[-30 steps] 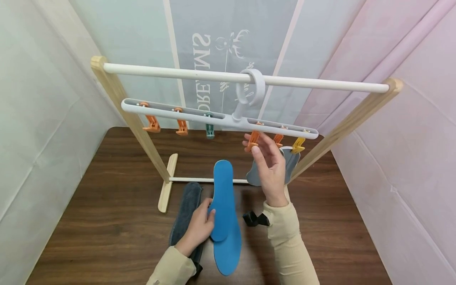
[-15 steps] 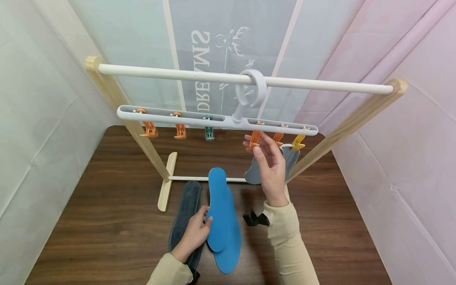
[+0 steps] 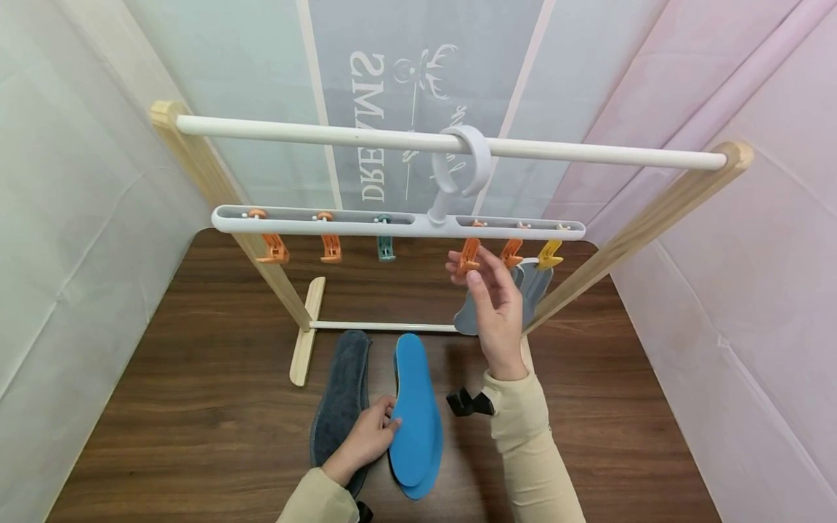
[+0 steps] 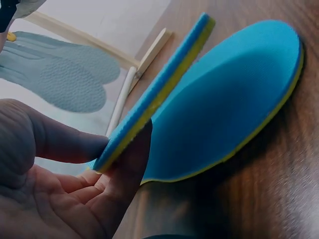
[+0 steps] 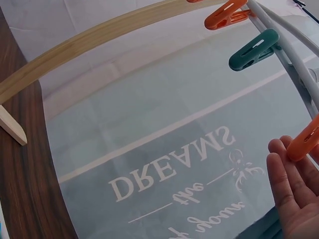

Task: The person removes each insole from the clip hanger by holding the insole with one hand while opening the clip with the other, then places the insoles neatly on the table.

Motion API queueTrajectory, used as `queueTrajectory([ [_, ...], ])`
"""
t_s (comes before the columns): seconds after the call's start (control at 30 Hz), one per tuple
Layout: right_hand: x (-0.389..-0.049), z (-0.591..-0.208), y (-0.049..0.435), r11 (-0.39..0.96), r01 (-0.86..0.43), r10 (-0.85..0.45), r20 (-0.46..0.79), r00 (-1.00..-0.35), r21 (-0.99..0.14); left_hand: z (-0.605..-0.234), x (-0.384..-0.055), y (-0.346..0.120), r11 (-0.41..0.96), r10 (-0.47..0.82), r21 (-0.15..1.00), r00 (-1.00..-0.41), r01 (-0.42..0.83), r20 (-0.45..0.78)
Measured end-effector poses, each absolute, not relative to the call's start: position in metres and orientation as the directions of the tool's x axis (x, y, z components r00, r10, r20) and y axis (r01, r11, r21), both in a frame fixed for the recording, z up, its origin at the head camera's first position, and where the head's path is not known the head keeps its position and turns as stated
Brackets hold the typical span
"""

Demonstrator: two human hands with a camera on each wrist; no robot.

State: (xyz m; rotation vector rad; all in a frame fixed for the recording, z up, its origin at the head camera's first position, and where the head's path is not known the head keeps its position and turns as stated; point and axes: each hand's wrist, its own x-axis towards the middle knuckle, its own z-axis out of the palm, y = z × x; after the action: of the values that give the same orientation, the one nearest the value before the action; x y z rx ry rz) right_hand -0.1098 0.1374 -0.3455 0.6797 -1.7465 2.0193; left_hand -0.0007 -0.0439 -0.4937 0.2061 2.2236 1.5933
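My left hand (image 3: 369, 436) pinches the edge of a blue insole (image 3: 410, 407) between thumb and fingers. In the left wrist view this insole (image 4: 162, 87) stands tilted, showing its yellow underside, over a second blue insole (image 4: 234, 94) flat on the table. My right hand (image 3: 500, 312) holds an orange clip (image 3: 468, 256) on the white hanger (image 3: 340, 221), thumb at its lower end and fingers behind. The right wrist view shows the fingers against this clip (image 5: 305, 142); the thumb is out of sight. Grey insoles (image 3: 538, 287) hang at the hanger's right end, partly behind the right hand.
A wooden rack (image 3: 229, 185) with a white top rod (image 3: 314, 133) carries the hanger by its ring (image 3: 480, 163). Other orange clips (image 3: 330, 248), a green clip (image 3: 386, 248) and a yellow clip (image 3: 550, 254) hang along it. Dark grey insoles (image 3: 343, 385) lie left of the blue ones.
My left hand has lowered the blue insole toward me, so it now nearly covers the second one. The hanger's left end has swung slightly. My right hand stays at the orange clip.
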Motion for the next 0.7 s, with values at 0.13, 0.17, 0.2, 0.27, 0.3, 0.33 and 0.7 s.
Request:
queueTrajectory([
  [0.13,-0.109,-0.347,0.138,-0.131,-0.556,-0.028,0.564,-0.826,-0.821,-0.497,-0.001,-0.041,0.328,0.346,0.936,-0.905,-0.130,-0.247],
  [0.17,-0.108,-0.347,0.138,-0.126,-0.549,-0.028,0.556,-0.831,-0.826,-0.497,-0.001,-0.041,0.324,0.346,0.936,-0.904,-0.137,-0.252],
  [0.2,-0.108,-0.348,0.139,-0.120,-0.541,-0.027,0.548,-0.836,-0.832,-0.498,-0.001,-0.040,0.320,0.345,0.936,-0.902,-0.146,-0.259],
  [0.27,-0.106,-0.348,0.139,-0.103,-0.531,-0.024,0.536,-0.844,-0.841,-0.500,-0.002,-0.039,0.318,0.342,0.934,-0.900,-0.161,-0.272],
  [0.3,-0.105,-0.348,0.139,-0.096,-0.526,-0.022,0.530,-0.848,-0.845,-0.501,-0.002,-0.039,0.318,0.341,0.933,-0.898,-0.168,-0.278],
  [0.33,-0.104,-0.348,0.139,-0.090,-0.523,-0.020,0.526,-0.850,-0.848,-0.502,-0.002,-0.039,0.319,0.340,0.932,-0.897,-0.173,-0.282],
  [0.7,-0.097,-0.355,0.142,-0.059,-0.495,-0.003,0.496,-0.868,-0.867,-0.509,0.001,-0.037,0.392,0.317,0.913,-0.915,-0.112,-0.249],
])
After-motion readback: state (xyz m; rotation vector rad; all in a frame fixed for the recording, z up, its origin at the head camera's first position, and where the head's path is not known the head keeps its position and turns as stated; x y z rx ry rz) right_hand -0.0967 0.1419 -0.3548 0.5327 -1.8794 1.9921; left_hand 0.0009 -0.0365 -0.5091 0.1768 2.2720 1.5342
